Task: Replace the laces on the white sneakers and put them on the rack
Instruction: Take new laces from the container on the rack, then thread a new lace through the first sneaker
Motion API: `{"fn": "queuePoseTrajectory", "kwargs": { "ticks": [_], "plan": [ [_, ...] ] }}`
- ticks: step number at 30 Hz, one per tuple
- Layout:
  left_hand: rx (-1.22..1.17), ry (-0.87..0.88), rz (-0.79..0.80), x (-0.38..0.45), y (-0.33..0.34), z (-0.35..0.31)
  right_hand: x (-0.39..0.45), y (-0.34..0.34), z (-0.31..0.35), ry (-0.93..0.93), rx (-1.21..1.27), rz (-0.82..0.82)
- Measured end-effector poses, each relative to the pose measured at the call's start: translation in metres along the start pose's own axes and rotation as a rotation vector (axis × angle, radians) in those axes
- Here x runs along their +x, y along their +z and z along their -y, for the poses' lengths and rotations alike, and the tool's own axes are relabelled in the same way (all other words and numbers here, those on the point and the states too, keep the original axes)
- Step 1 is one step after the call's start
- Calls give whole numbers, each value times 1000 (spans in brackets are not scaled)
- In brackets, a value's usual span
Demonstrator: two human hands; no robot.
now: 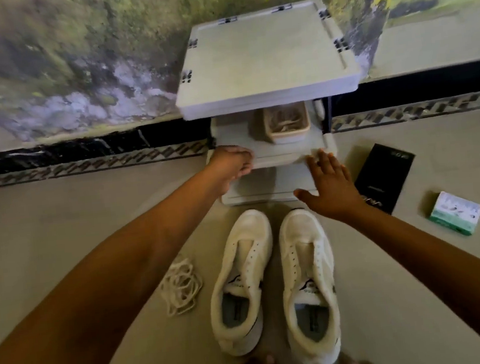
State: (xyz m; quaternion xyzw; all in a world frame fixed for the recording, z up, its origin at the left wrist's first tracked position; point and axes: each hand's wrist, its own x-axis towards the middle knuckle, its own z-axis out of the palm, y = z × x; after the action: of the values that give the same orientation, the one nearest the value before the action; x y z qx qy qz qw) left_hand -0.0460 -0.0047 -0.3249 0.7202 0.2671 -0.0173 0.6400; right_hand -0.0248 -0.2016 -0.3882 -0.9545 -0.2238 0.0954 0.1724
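Head view: the grey plastic shoe rack (264, 60) stands against the wall, three tiers visible. The left hand (231, 165) grips the front left edge of the middle shelf (288, 147), fingers curled around it. The right hand (329, 181) is spread flat, fingers straight and apart, fingertips at the front right edge of the same shelf; contact cannot be confirmed.

A beige container (286, 123) sits on the middle shelf. Two white sneakers (272, 279) stand side by side on the floor, toes toward the rack, eyelets unlaced. A loose pile of white laces (182, 288) lies on the floor just left of the left sneaker. A black box (384, 175) and a green-and-white box (455, 212) lie on the floor to the right of the rack.
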Motion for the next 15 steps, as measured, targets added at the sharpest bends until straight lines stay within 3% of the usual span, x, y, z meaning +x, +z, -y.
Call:
{"fn": "queuePoseTrajectory", "kwargs": {
  "ticks": [5, 11, 15],
  "plan": [
    [426, 27, 56, -64, -77, 33, -36, 18, 72, -129, 352, 92],
    [1020, -106, 6, -97, -162, 111, -70, 45, 121, -205, 440, 224],
    [949, -234, -76, -97, -179, 169, -79, 55, 130, -171, 443, 271]
  ]
}}
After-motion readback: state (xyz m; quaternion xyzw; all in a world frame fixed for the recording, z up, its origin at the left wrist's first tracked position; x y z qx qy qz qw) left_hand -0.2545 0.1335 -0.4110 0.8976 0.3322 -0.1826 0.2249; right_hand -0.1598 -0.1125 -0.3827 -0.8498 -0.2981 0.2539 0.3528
